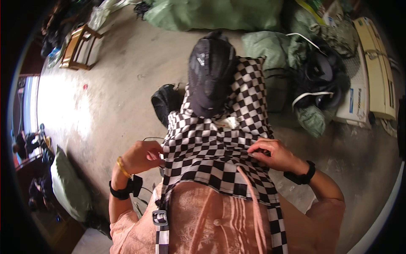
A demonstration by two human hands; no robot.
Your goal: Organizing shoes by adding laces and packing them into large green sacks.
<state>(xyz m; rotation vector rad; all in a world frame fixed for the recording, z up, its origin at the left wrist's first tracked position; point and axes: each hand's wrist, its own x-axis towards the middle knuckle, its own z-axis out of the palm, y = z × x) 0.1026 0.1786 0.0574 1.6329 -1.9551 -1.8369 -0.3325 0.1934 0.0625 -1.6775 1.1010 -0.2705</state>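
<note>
A black-and-white checkered apron (207, 154) covers my lap, its cloth wrinkled between my hands. My left hand (141, 156) has curled fingers at the apron's left edge and appears to pinch it. On the opposite side, my right hand (275, 154) presses thumb and fingers together on the cloth. A black mesh shoe upper (211, 72) lies lengthwise on the apron, beyond both hands and untouched. Near its closer end rests a small crumpled white piece (229, 122). Another black shoe-like piece (166, 103) is beside my lap on the left, partly hidden by the apron.
Black shoe pieces with white strips (319, 72) are heaped at the right, beside a white box (353, 103) and a beige case (376, 67). Green sacks (211, 12) line the far side. A wooden stool (80, 46) stands far left; another pale green sack (69, 186) lies nearer.
</note>
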